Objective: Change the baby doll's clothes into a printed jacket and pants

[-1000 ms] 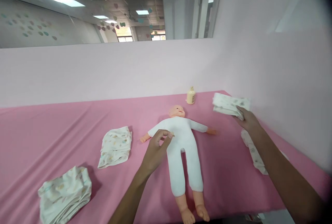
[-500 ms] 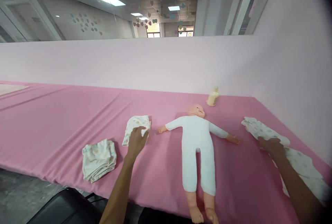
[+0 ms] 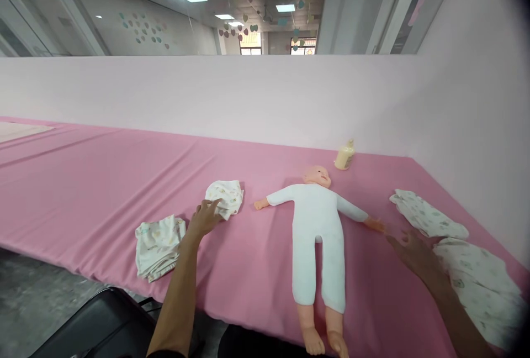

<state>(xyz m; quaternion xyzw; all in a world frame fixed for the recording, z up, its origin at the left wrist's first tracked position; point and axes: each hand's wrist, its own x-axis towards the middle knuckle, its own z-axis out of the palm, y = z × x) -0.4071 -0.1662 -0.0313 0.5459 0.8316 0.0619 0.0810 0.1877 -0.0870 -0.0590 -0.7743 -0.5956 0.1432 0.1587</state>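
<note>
Folded cloth (image 3: 224, 196) touched by open left hand (image 3: 202, 219); fold likely undone if dragged. Right hand (image 3: 414, 250) open, empty.

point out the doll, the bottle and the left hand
doll (image 3: 318, 220), head view, middle of its white body suit
bottle (image 3: 344, 157), head view, its pale yellow body by the wall
left hand (image 3: 203, 217), head view, back of the hand beside a folded printed cloth (image 3: 226, 196)

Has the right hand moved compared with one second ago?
Yes. The right hand has come from the far cloth near the bottle toward the person, now empty beside the doll's arm.
</note>
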